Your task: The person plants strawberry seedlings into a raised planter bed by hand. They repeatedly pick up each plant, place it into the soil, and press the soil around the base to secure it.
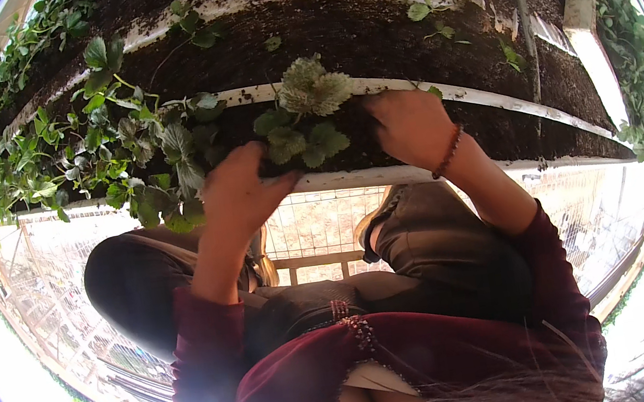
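Note:
A young leafy plant point(310, 111), with toothed leaves like a strawberry's, stands in a narrow trough of dark soil point(347, 161) between two white rails. My left hand point(244, 187) is at the plant's left side, thumb apart from the fingers, its fingertips partly in shadow at the soil. On the plant's right, my right hand point(413, 125) reaches over the rear white rail point(466, 91), with its fingertips down in the dark soil and hidden. Whether either hand grips anything cannot be made out. A beaded bracelet is on the right wrist.
Dense green plants point(54, 157) fill the trough on the left. Behind lie more rows of dark soil with white strips and small plants point(418, 8). A wooden post point(581, 14) rises at the right. The front white rail point(355, 178) runs above my bent knees, over wire mesh point(313, 226).

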